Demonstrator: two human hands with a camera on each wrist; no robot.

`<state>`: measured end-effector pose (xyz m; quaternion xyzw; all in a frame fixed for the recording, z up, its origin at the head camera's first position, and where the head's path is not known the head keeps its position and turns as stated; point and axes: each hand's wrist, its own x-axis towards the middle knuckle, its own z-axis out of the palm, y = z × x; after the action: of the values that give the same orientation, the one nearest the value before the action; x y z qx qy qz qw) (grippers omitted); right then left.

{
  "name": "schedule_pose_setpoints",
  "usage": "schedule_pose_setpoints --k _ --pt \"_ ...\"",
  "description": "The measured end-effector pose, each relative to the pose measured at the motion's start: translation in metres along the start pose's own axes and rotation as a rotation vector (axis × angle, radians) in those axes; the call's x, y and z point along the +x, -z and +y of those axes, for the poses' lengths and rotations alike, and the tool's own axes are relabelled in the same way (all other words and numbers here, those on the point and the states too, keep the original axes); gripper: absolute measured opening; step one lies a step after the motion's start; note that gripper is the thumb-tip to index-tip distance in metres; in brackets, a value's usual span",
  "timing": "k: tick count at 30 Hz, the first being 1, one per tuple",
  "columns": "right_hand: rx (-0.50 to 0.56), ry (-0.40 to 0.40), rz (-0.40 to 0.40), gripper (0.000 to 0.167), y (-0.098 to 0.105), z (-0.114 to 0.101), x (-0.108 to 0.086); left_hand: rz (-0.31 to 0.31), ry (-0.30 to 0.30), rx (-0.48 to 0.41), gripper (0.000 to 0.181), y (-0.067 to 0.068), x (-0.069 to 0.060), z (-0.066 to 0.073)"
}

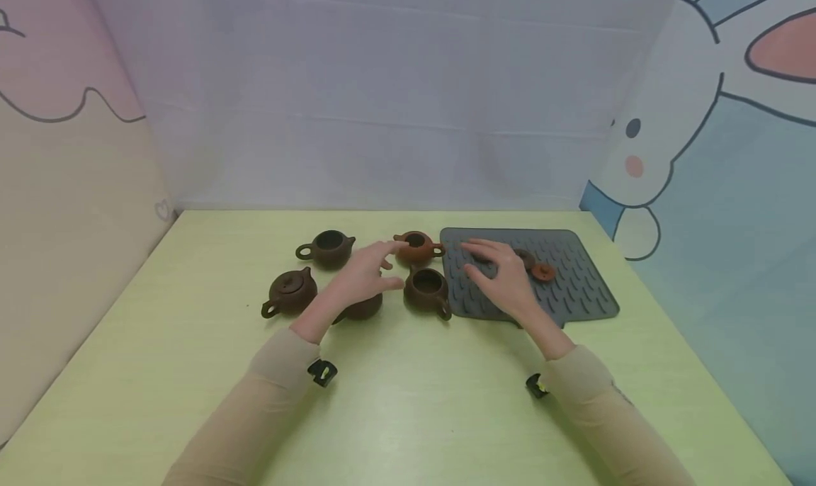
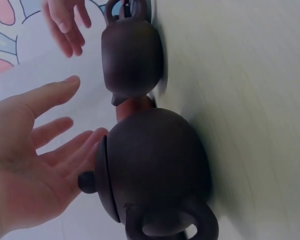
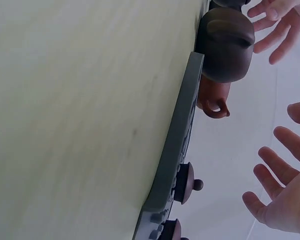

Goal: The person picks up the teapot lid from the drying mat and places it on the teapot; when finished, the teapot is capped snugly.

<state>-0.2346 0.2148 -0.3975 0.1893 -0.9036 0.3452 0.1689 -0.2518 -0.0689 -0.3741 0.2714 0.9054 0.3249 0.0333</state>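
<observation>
My left hand [image 1: 365,275] hovers over a dark brown teapot [image 1: 366,307] and holds nothing, fingers spread and slightly bent. In the left wrist view this teapot [image 2: 157,160] has its round-knobbed lid [image 2: 106,180] on. To the right stand a dark lidless teapot [image 1: 426,291] and, behind it, a reddish-brown lidless one [image 1: 416,249]. My right hand [image 1: 505,277] hangs empty above the grey mat [image 1: 574,295], fingers loosely bent. Beyond it on the mat lie a dark lid [image 1: 526,259] and an orange-brown lid [image 1: 543,272]; my right hand partly covers that area.
A lidded dark teapot [image 1: 292,292] stands on the left, and a lidless dark one [image 1: 329,248] stands behind it. All the teapots rest on the pale yellow-green table [image 1: 395,415]. A white cloth [image 1: 382,117] hangs behind the far edge.
</observation>
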Motion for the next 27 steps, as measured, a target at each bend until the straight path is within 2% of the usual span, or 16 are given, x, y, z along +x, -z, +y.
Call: schedule_pose_setpoints --k 5,8,16,22,27 --pt "0.006 -0.017 -0.004 0.039 0.003 0.000 -0.002 -0.089 0.031 0.052 0.074 -0.003 0.008 0.001" --pt "0.014 -0.029 -0.007 0.038 0.003 -0.001 -0.002 -0.111 0.036 0.089 0.070 -0.006 0.011 0.002" --pt "0.041 -0.049 -0.027 0.037 0.003 -0.001 -0.003 -0.117 0.049 0.218 0.051 -0.012 0.013 0.004" --pt "0.027 -0.049 -0.024 0.036 0.006 0.003 -0.003 -0.111 0.059 0.246 0.045 -0.012 0.014 0.006" --pt "0.003 -0.069 -0.018 0.035 0.012 0.009 -0.003 -0.112 0.035 0.230 0.042 -0.012 0.015 0.004"
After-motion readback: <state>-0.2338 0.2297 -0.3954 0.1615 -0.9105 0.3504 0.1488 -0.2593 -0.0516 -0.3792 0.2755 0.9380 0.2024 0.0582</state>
